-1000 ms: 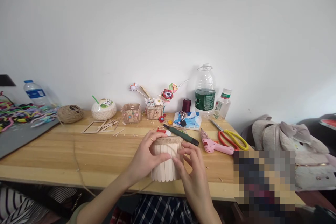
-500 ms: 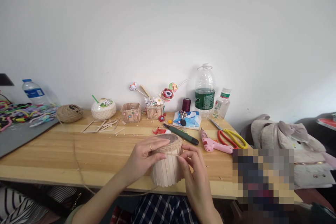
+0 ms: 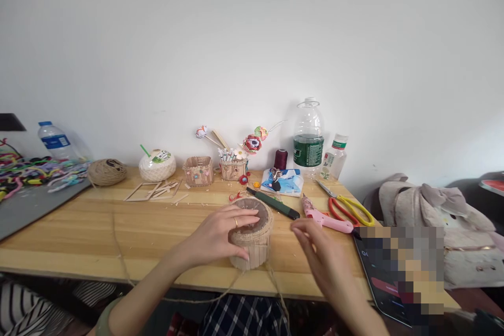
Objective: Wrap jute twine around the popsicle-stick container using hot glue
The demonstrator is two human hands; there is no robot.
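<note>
My left hand (image 3: 220, 233) is wrapped round a small pot (image 3: 252, 239) made of upright craft sticks, with jute twine wound about its upper part. It stands near the table's front edge, tilted so that its dark inside shows. My right hand (image 3: 321, 254) is off the pot, just to its right, fingers pinched; a thin twine strand (image 3: 275, 278) runs from the pot down over the table edge, and I cannot see whether the fingers grip it.
On the wooden table (image 3: 118, 241) lie a green utility knife (image 3: 273, 203), a pink glue gun (image 3: 325, 218), red-and-yellow scissors (image 3: 350, 207), a twine ball (image 3: 106, 172), loose sticks (image 3: 157, 190), stick baskets, bottles (image 3: 308, 139) and pipe cleaners (image 3: 35, 172). A blurred tablet sits at right.
The pot has been turned and tipped, showing its inside. My right hand let go of its side and moved away to the right. The left hand stays on it.
</note>
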